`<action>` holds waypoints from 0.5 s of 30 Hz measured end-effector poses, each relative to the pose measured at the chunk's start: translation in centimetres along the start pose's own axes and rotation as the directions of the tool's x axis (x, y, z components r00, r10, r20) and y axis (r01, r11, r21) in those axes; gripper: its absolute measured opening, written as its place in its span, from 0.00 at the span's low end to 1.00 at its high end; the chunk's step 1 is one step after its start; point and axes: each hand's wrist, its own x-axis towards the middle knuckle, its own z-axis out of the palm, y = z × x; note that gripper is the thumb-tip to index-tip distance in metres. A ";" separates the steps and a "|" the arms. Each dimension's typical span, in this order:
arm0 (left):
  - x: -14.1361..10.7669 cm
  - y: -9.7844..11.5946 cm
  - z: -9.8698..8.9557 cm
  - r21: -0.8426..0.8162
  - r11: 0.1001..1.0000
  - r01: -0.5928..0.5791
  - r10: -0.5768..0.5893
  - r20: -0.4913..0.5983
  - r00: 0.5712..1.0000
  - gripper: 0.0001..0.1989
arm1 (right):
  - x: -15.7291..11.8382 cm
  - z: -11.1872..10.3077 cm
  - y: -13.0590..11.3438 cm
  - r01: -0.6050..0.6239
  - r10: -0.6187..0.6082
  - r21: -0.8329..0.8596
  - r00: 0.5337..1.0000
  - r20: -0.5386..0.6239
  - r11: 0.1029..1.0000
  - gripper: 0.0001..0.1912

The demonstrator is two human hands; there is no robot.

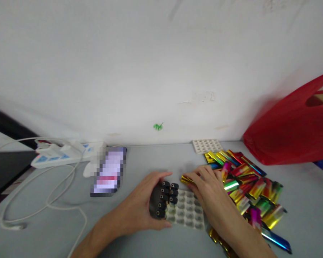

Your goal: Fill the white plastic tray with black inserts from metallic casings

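A pale plastic tray with rows of round pockets lies on the table. At its left end several lighters stand with their black, ringed ends upward. My left hand curves around that end, thumb in front and fingers behind, bracketing the standing lighters. Pinched in the fingers of my right hand, a gold lighter lies nearly flat above the tray's back right part. Beside my right wrist spreads a loose pile of shiny, many-coloured lighters. My right forearm covers part of the pile.
Against the wall lies another pocketed white tray. A red bag stands at the right. To the left are a phone, a white power strip and a looping white cable. More gold lighters lie near the front.
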 end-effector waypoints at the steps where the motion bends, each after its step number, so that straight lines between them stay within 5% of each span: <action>1: 0.0 0.0 0.0 0.000 1.000 0.003 -0.003 0.001 1.000 0.58 | 0.0 0.2 0.1 -0.007 0.007 -0.011 1.000 -0.009 1.000 0.14; 9: 0.1 0.2 0.0 -0.031 0.999 0.009 -0.009 -0.007 1.000 0.58 | 0.3 0.2 0.0 -0.009 0.001 -0.153 0.999 -0.050 0.988 0.05; 15: 0.1 0.1 0.0 -0.028 1.000 -0.007 0.007 -0.006 1.000 0.57 | 0.0 -1.9 -1.7 -0.037 0.076 0.226 0.984 -0.164 0.973 0.11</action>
